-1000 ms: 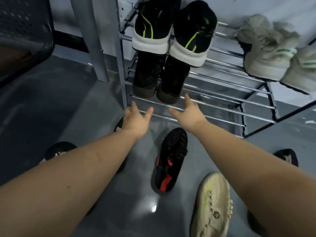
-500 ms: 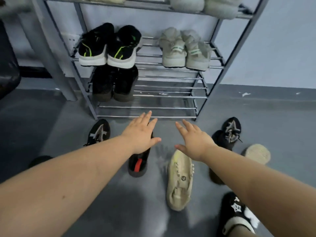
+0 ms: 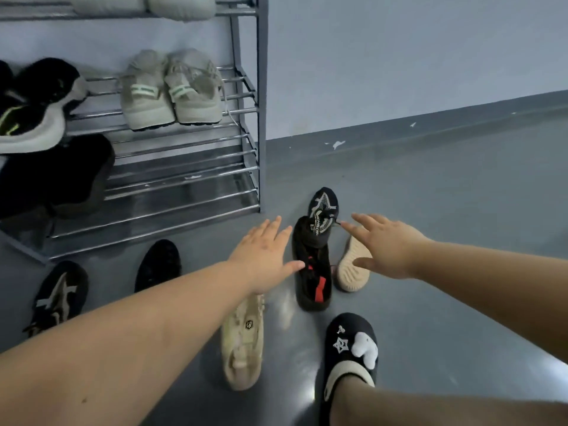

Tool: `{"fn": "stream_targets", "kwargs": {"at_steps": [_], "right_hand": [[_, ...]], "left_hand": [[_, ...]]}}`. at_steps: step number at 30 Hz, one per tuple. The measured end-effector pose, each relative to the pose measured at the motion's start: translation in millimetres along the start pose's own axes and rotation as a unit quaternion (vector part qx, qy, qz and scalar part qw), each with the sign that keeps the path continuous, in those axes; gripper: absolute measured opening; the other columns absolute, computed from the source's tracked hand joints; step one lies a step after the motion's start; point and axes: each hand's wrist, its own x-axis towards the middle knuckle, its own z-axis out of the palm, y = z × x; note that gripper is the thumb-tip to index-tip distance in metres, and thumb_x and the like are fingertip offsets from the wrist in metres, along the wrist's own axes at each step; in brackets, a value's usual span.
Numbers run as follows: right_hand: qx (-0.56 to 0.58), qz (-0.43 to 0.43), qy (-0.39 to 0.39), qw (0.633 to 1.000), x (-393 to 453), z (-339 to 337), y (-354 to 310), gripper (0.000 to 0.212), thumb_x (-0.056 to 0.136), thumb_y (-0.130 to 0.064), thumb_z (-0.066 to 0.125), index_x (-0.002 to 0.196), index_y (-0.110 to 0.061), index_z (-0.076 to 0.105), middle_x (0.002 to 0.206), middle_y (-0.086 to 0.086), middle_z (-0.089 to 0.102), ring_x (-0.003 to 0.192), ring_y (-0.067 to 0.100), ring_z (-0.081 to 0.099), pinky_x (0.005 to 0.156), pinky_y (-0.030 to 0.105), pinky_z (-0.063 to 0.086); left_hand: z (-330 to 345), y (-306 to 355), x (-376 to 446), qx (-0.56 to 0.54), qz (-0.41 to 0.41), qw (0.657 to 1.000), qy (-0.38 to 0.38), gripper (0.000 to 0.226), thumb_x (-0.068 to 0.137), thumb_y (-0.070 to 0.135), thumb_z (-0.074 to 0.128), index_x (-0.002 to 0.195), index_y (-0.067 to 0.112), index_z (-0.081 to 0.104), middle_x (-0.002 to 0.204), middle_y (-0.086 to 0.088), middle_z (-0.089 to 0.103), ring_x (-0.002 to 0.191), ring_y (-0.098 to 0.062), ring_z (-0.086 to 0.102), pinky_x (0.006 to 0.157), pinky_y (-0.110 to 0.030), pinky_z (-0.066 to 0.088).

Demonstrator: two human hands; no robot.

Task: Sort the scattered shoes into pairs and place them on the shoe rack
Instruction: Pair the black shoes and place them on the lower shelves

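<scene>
Both my hands are stretched out flat over the floor, holding nothing. My left hand [image 3: 266,252] hovers just left of a black shoe with red accents [image 3: 313,281]. My right hand [image 3: 385,245] is over a cream shoe lying sole-up [image 3: 349,272]. A black shoe with a white pattern [image 3: 322,210] lies against the red-accented shoe's far end. Another cream shoe [image 3: 242,342] lies partly under my left forearm. A plain-looking black shoe [image 3: 158,264] and a second patterned black shoe [image 3: 60,298] lie to the left. The metal shoe rack [image 3: 184,167] holds a grey pair [image 3: 170,90] and dark pairs.
My foot wears a black slipper with a white plush figure [image 3: 350,348] at the lower middle. The wall [image 3: 399,56] runs behind the rack. Grey floor [image 3: 461,226] stretches to the right. The right part of the rack's lower shelves holds no shoes.
The view has swung to the right, so the rack now sits at the left. Both hands have moved right and now hover around the red-accented black shoe and the upturned cream shoe.
</scene>
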Motion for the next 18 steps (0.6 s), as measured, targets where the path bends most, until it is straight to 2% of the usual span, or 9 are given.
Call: {"fn": "stream_targets", "kwargs": {"at_steps": [5, 12, 18], "right_hand": [[0.043, 0.032, -0.009, 0.999, 23.7, 40.4, 30.4, 0.078, 0.094, -0.053, 0.041, 0.153, -0.024, -0.002, 0.161, 0.005, 0.001, 0.148, 0.025, 0.008, 0.115, 0.038, 0.021], [0.087, 0.024, -0.048, 0.995, 85.3, 86.9, 27.1, 0.077, 0.095, -0.055, 0.035, 0.153, -0.023, -0.005, 0.161, 0.005, -0.003, 0.148, 0.028, 0.006, 0.116, 0.047, 0.023], [0.15, 0.047, -0.031, 0.987, 144.2, 106.2, 28.5, 0.077, 0.095, -0.053, 0.038, 0.153, -0.023, -0.002, 0.16, 0.005, 0.003, 0.146, 0.027, 0.011, 0.112, 0.046, 0.026]], "left_hand": [[20.7, 11.6, 33.8, 0.02, 0.01, 0.999, -0.041, 0.075, 0.094, 0.058, 0.03, 0.152, 0.02, -0.002, 0.159, -0.005, -0.014, 0.147, -0.022, -0.008, 0.12, -0.036, -0.002], [44.7, -8.9, 82.8, 0.042, -0.017, 0.994, -0.099, 0.075, 0.094, 0.059, 0.029, 0.152, 0.021, -0.001, 0.159, -0.004, -0.012, 0.147, -0.021, -0.006, 0.119, -0.035, 0.0], [54.2, -23.5, 146.0, 0.068, -0.018, 0.99, -0.12, 0.075, 0.093, 0.059, 0.03, 0.152, 0.02, 0.003, 0.16, -0.004, -0.005, 0.148, -0.021, -0.001, 0.119, -0.036, 0.005]]}}
